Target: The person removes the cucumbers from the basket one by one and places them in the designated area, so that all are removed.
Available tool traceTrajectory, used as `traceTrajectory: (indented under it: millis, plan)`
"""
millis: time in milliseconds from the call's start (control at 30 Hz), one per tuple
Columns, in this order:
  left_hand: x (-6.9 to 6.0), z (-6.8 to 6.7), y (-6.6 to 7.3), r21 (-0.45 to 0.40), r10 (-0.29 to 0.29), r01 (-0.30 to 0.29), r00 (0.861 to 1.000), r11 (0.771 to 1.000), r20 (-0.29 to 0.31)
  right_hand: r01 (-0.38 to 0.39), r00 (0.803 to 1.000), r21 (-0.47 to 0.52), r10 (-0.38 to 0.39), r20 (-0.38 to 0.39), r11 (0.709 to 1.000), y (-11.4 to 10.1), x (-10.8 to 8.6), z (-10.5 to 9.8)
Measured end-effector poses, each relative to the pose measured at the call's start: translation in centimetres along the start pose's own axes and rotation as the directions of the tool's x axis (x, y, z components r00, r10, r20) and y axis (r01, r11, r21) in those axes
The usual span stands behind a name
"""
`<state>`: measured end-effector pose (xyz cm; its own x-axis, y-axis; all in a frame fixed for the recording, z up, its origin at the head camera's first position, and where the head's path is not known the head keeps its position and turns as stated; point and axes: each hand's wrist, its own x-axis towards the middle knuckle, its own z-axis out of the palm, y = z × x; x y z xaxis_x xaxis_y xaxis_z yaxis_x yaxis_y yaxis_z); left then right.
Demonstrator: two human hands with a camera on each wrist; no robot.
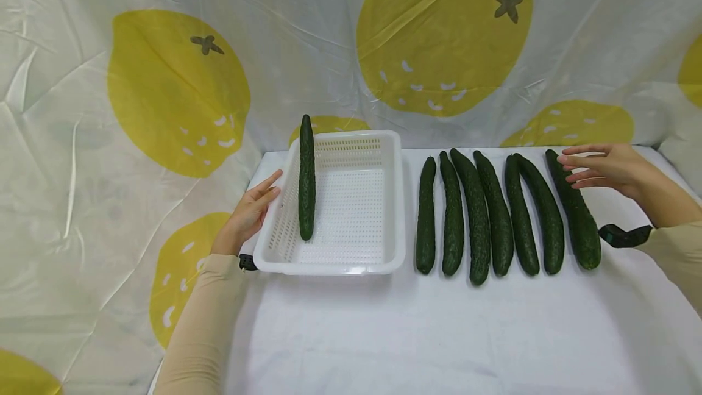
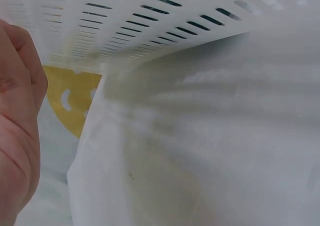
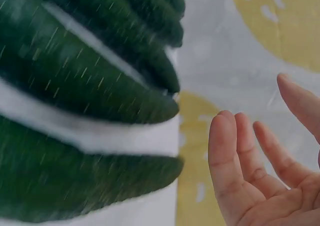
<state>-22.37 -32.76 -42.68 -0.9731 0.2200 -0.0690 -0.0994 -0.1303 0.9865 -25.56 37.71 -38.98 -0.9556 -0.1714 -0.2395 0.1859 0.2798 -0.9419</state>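
A white plastic basket (image 1: 397, 212) with slotted walls stands left of centre in the head view. One dark green cucumber (image 1: 307, 181) leans inside it, its upper end above the far rim. At the basket's left side is my left hand (image 1: 247, 215), fingers extended by the rim; whether it touches is unclear. Several more cucumbers (image 1: 474, 224) lie side by side to the right of the basket. Over the upper part of the rightmost cucumber (image 1: 581, 224) hovers my right hand (image 1: 611, 166), fingers spread and holding nothing. The right wrist view shows those fingers (image 3: 222, 141) apart from the cucumber tips.
A white cloth (image 1: 384, 328) covers the table. Behind and to the left hangs a pale curtain (image 1: 307, 29) printed with yellow lemons. Two cucumbers (image 1: 521, 218) in the row meet at their upper ends.
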Motion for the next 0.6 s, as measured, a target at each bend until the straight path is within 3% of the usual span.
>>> traceTrajectory:
  millis: [600]
  plan:
    - [0.2, 0.0, -0.1, 0.003, -0.008, 0.008, 1.000, 1.000, -0.011, 0.096, 0.991, 0.078, -0.103, 0.087, 0.992, -6.3, 2.3, 8.1]
